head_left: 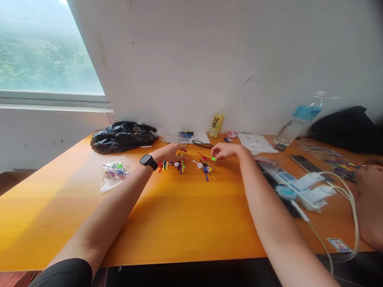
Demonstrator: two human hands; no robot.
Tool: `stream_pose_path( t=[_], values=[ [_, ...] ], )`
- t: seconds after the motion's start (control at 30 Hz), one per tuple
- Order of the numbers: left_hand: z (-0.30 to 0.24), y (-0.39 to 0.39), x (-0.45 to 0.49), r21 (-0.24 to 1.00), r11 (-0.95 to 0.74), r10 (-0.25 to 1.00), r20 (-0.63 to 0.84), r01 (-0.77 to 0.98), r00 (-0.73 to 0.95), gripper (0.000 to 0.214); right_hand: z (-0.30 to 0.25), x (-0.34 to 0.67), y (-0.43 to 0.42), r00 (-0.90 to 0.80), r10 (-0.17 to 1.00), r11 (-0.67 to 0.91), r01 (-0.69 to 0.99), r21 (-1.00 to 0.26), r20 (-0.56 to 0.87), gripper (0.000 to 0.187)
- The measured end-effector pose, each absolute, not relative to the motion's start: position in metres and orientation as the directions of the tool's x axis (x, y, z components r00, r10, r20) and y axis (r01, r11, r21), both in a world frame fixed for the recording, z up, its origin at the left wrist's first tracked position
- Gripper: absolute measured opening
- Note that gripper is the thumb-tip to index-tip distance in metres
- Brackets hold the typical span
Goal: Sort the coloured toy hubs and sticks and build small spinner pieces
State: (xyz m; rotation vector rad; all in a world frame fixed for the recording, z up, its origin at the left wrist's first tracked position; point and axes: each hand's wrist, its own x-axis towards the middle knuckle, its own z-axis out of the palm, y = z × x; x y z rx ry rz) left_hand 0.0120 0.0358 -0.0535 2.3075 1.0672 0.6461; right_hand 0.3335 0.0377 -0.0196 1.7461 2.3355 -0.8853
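My left hand (169,152), with a black watch at the wrist, is over a row of small coloured plastic pieces (172,165). Its thumb and fingers are apart, and a small green piece shows between them; I see no clear grip on it. My right hand (225,151) is closed in a pinch on a yellow-green plastic stick (212,158). Just below that stick is a loose cluster of blue, yellow and red plastic pieces (206,168). A white arrow-shaped piece (198,164) lies at the cluster's left side.
A clear bag of plastic pieces (115,172) and a black plastic bag (122,136) lie left. Behind are a yellow bottle (217,125) and papers (257,142). To the right are a power strip (295,185), a phone (309,165), a water bottle (297,123) and another person's arm (371,203).
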Motion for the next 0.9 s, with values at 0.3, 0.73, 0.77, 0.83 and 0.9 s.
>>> stream_pose_path(
  t=[0.3,0.73,0.77,0.83,0.9],
  values=[
    [-0.055,0.054,-0.019,0.508,-0.45,0.886,0.15,0.734,0.438,0.028,-0.006,0.342,0.035,-0.252,0.926,0.128,0.911,-0.393,-0.282,0.021],
    [-0.053,0.061,-0.056,0.613,-0.139,0.954,-0.129,0.778,0.272,0.031,-0.008,0.33,0.037,-0.322,0.91,0.172,0.867,-0.468,-0.262,0.025],
    [-0.053,0.061,-0.057,0.622,-0.117,0.959,-0.132,0.775,0.25,0.033,-0.008,0.329,0.037,-0.321,0.91,0.17,0.867,-0.469,-0.263,0.025],
    [-0.054,0.061,-0.058,0.646,-0.063,0.97,-0.139,0.761,0.199,0.038,-0.009,0.328,0.037,-0.321,0.91,0.169,0.865,-0.472,-0.263,0.025],
    [-0.053,0.061,-0.06,0.676,0.001,0.97,-0.18,0.737,0.164,0.044,-0.009,0.327,0.037,-0.324,0.908,0.169,0.863,-0.475,-0.265,0.025]
  ],
)
